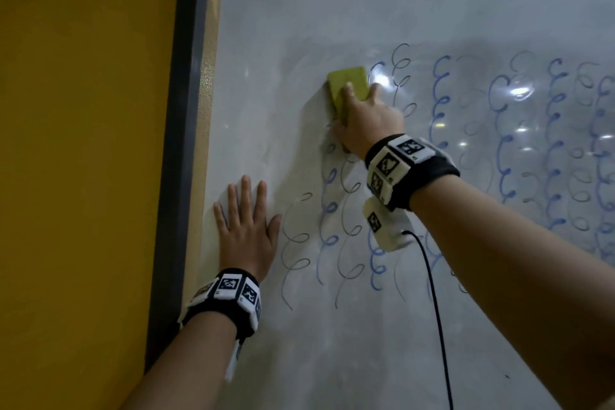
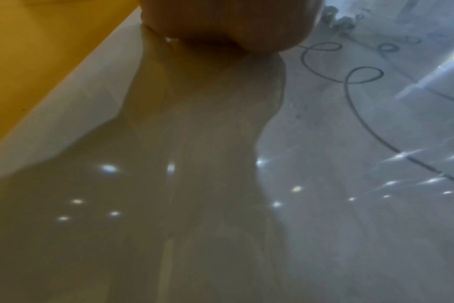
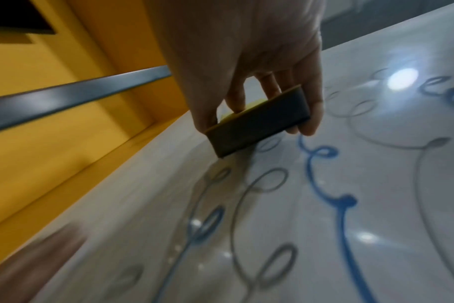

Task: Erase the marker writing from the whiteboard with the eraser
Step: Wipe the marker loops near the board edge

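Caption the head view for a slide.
Right hand presses eraser to whiteboard; left hand flat beside looping marker writing.

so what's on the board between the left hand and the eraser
Mostly bare, smeared board, seen in the head view. The left hand lies flat below-left of the eraser; the loops start further right.

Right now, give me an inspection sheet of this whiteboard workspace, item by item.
Surface: whiteboard upright, smeared grey; a wiped patch at upper left.
Job's things: yellow-green eraser pressed to the board; blue and grey loop writing left below and right of it.
Clutter: nothing seen.
Hands: right hand grips the eraser; left hand flat on the board, fingers spread, near the frame.
Cables: black cable hangs from the right wrist unit across the board.
Surroundings: dark frame along the board's left edge, yellow wall beyond.
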